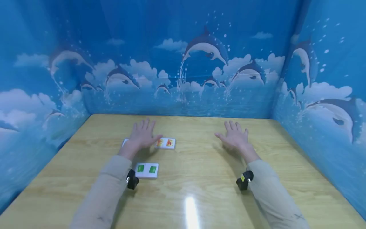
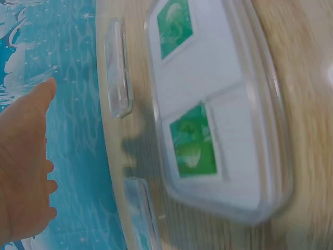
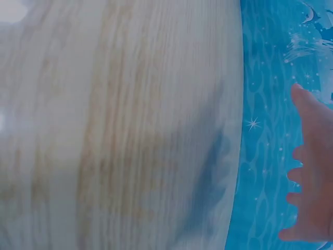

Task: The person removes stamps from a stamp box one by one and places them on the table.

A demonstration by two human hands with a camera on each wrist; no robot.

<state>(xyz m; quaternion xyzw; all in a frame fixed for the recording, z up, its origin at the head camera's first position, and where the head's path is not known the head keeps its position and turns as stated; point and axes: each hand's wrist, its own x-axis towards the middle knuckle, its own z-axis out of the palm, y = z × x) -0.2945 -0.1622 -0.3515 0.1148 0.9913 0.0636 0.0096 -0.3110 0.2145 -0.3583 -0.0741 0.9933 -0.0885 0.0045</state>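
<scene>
Green-marked case (image 1: 146, 170) lies left on the table (image 1: 197, 171), an orange-marked case (image 1: 166, 143) farther off. Left hand (image 1: 141, 136) and right hand (image 1: 235, 138) hover, fingers spread apart.

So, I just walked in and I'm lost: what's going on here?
A person's left hand and right hand are open over a wooden table, holding nothing. On the left side lie three flat cases: the green-pictured case nearest the person, the orange-pictured case and a third case, partly hidden in the head view, farther off.
</scene>
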